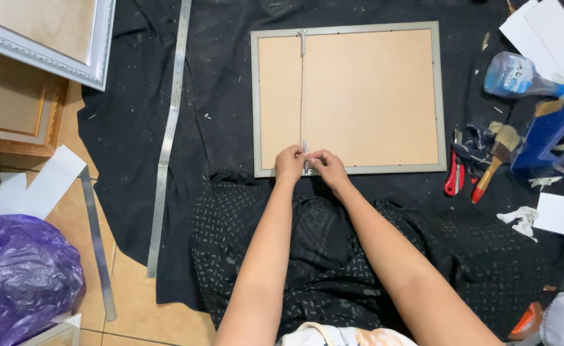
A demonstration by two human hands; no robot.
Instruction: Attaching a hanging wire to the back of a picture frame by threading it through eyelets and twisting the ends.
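We look down on a black cloth (141, 141) spread over a tan tiled floor (128, 282), flecked with pale scraps. On it, face down, lies a grey picture frame (439, 96) with a tan backing board (371, 96), straight ahead of our knees and square to us. A thin cord (302, 96) runs down the board from a small metal hanger (302, 40) at the far rail to a second hanger (305, 154) at the near rail.

Our left hand (289, 164) and right hand (328, 168) meet at that near hanger, fingertips pinched close together around it and the cord's end. The pinch is narrow; whether each hand grips the cord or the metal piece we cannot quite tell, as the fingers cover it.

To the left, a purple plastic bag (22, 275) sits on the tiles, and an ornate white frame (99, 51) overlaps a gold-edged wooden frame (19, 122) in the corner. A long steel ruler (169, 128) lies along the cloth's left part, a second metal strip (96, 243) beside it on the tiles, with white card offcuts (44, 186) near.

To the right, well apart from the hands, we see a blue tape dispenser (548, 138), a clear spray bottle (516, 77), white card sheets (551, 32), a paintbrush (496, 157) with an orange handle, and a red utility knife (454, 176) just beside the frame's corner.
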